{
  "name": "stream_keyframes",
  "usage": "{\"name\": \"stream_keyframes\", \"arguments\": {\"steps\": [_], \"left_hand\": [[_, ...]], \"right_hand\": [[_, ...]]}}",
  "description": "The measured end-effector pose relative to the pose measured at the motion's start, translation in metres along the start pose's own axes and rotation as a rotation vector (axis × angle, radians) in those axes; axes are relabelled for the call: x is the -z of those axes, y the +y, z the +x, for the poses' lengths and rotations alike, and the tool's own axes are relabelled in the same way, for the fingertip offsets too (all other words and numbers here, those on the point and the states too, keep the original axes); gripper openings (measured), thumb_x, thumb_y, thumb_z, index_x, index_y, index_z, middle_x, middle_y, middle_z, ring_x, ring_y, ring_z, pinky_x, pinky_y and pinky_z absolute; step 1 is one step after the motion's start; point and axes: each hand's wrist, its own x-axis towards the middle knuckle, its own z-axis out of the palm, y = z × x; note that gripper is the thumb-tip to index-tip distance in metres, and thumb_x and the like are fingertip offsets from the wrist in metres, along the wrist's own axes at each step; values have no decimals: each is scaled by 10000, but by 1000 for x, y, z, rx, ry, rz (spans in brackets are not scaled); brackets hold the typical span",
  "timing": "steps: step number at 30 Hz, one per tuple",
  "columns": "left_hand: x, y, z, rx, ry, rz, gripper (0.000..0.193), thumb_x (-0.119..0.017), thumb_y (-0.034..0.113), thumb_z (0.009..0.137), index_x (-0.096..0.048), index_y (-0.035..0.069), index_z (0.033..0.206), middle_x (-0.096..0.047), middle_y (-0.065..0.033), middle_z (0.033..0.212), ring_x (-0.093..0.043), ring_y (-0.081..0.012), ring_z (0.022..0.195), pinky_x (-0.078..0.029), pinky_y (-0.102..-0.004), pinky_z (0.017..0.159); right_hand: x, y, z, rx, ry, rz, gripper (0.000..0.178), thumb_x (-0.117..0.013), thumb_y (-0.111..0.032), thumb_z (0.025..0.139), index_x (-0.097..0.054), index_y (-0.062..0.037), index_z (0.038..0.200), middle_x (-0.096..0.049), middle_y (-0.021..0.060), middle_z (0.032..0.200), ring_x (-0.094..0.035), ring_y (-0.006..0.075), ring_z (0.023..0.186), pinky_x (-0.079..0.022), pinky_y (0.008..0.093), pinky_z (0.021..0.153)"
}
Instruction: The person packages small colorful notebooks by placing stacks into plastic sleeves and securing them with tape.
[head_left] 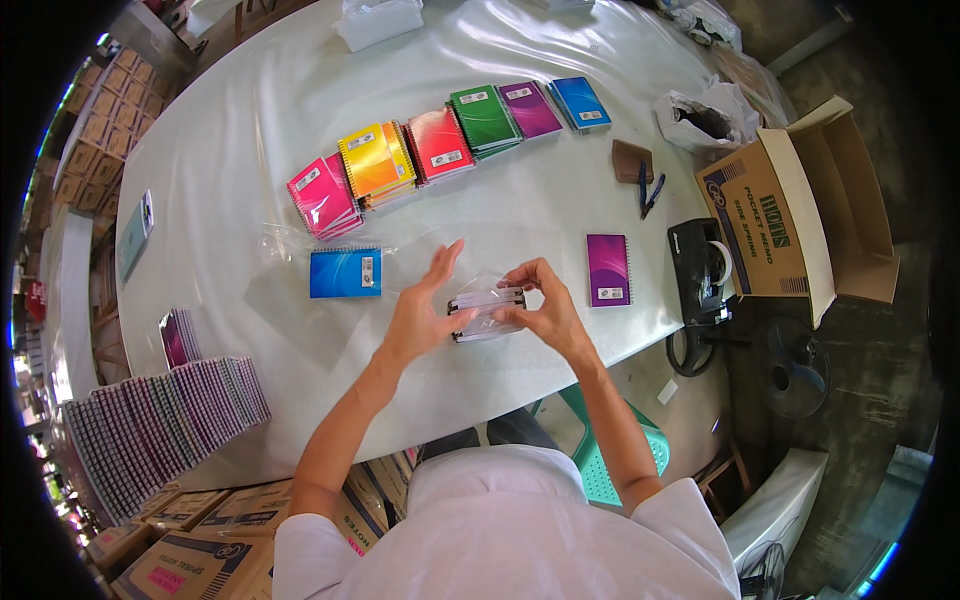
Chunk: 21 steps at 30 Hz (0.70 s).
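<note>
In front of me, a small stack of spiral notebooks stands on edge inside clear plastic film. My right hand is curled round its right end, thumb on the near side and fingers on the far side. At the left end, the thumb of my left hand touches the stack, while its other fingers stretch out and away. The covers of the held notebooks are hidden. A blue notebook lies flat left of my hands, with loose clear film near it. To the right lies a purple notebook.
Piles of pink, yellow, red, green, purple and blue notebooks curve across the table. A tape dispenser, pens and an opened carton stand right; stacked notebooks left.
</note>
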Motion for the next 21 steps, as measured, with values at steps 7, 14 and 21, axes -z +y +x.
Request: {"name": "stream_keyframes", "arguments": {"steps": [7, 14, 21], "left_hand": [[16, -21, 24, 302, -514, -338, 366, -689, 142, 824, -645, 13, 1164, -619, -142, 1238, -533, -198, 1218, -393, -261, 987], [21, 12, 6, -86, -511, 547, 619, -767, 273, 729, -568, 200, 1311, -454, 0, 1438, -314, -358, 1374, -271, -514, 1100], [13, 27, -20, -313, -334, 959, 641, -772, 276, 700, -555, 237, 1302, -479, 71, 1400, -261, -355, 1395, -216, -589, 1102]], "right_hand": [[4, -7, 14, -288, -164, 354, 246, -718, 66, 647, -756, -66, 851, -577, -9, 929, -545, 126, 872, -429, 238, 787], [-4, -1, 6, -108, -128, 139, 321, -634, 114, 629, -773, -102, 822, -580, -3, 997, -517, 150, 935, -434, 275, 822], [69, -31, -30, 102, -194, -249, 430, -655, 145, 649, -746, -113, 980, -534, 75, 1336, -455, 251, 1262, -423, 374, 994]]}}
